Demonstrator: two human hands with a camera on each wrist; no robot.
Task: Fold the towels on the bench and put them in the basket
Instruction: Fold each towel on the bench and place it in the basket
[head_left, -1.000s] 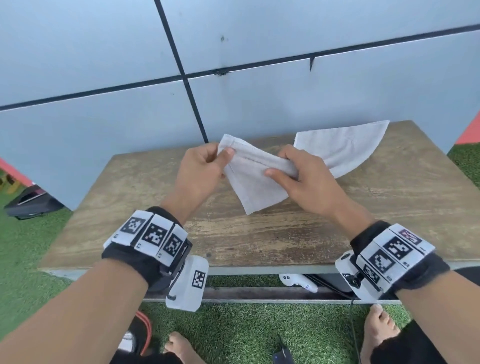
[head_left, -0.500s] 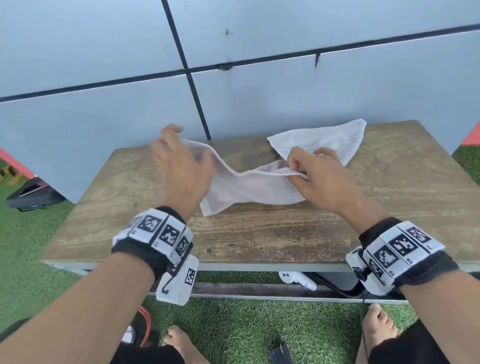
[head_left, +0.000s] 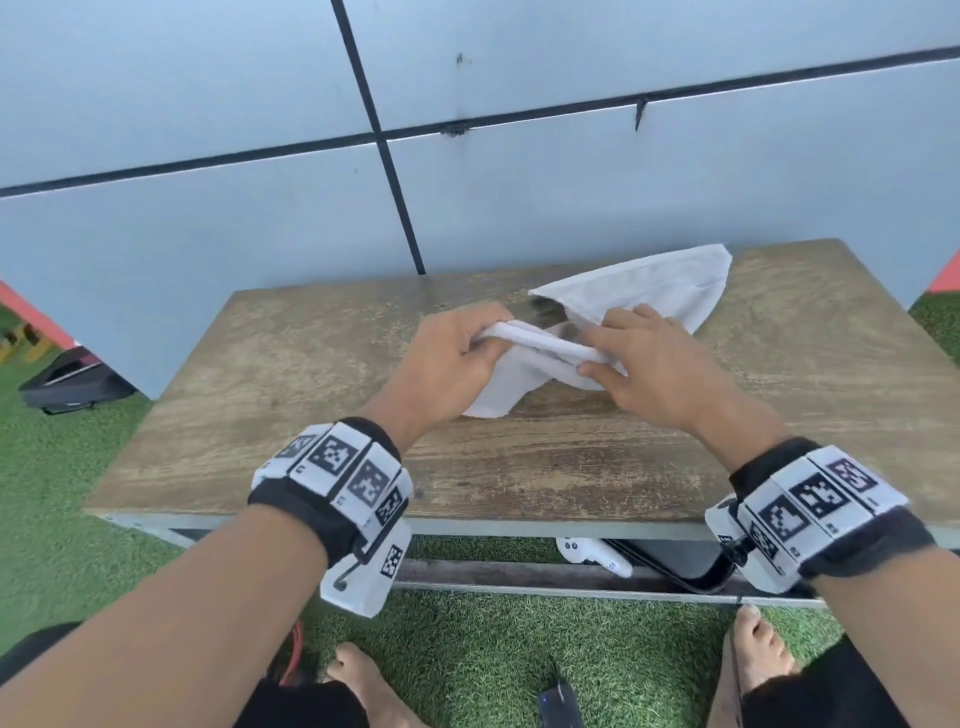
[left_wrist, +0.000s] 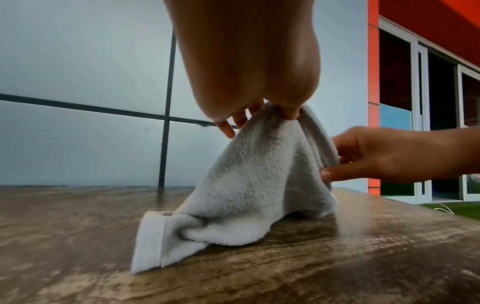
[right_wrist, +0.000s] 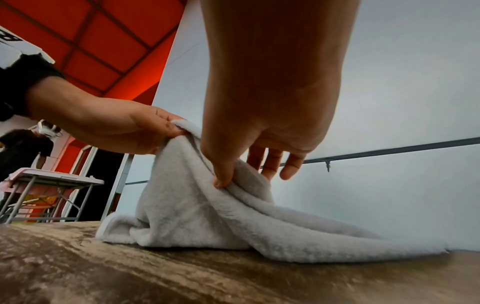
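A white towel (head_left: 644, 291) lies partly lifted on the wooden bench (head_left: 291, 374). My left hand (head_left: 457, 358) pinches a bunched edge of the towel (left_wrist: 259, 170) above the bench top. My right hand (head_left: 644, 364) pinches the same doubled edge a little to the right, thumb under and fingers over. In the right wrist view the towel (right_wrist: 197, 214) hangs from both hands, with its far end spread flat on the wood. No basket shows in any view.
A pale blue panelled wall (head_left: 519, 197) stands right behind the bench. Green artificial grass (head_left: 483, 660) and my bare feet (head_left: 363, 686) lie below its front edge. A black case (head_left: 72, 384) sits on the grass at the left. A folding table (right_wrist: 57, 181) stands far off.
My left hand has come back in from the left and now grips the towel's edge close to my right hand. The towel has bunched up between the hands.
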